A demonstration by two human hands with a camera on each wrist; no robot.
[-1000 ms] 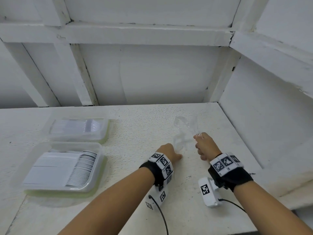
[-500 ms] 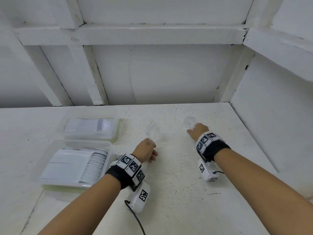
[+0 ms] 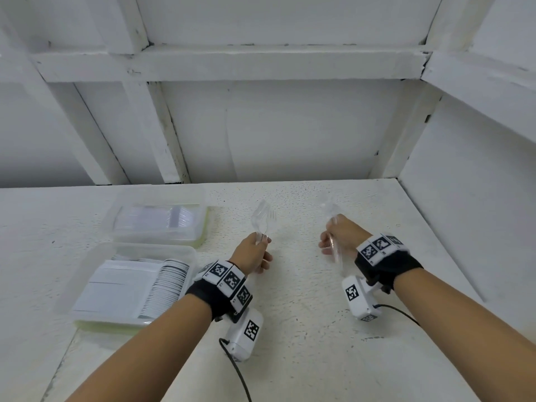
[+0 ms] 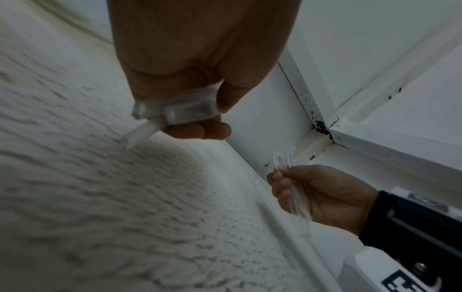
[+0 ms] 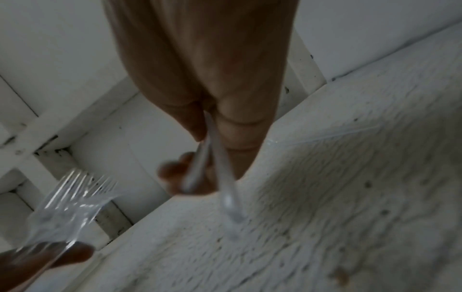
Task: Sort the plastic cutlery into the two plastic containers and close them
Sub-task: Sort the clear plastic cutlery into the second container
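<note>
My left hand [image 3: 261, 248] grips a small bunch of clear plastic forks [image 3: 263, 218] by the handles, tines up, just right of the two containers. Their handles [image 4: 175, 112] stick out below my curled fingers. My right hand [image 3: 329, 242] holds clear pieces with rounded ends, apparently spoons [image 3: 330, 210], upright above the table's right half. In the right wrist view their handles [image 5: 212, 158] run down between thumb and fingers, and the forks [image 5: 72, 197] show at lower left. The far container [image 3: 159, 237] and the near container [image 3: 185, 253] lie at the left, each holding rows of cutlery.
The white speckled table [image 3: 290, 329] ends at a white wall [image 3: 464, 227] on the right and white panelling behind. Wrist cameras and cables hang under both forearms. Whether the container lids are on cannot be told.
Both hands were together on one clear bunch a second ago. They have drawn apart: my left hand carried the forks left towards the containers, and my right hand kept the rest.
</note>
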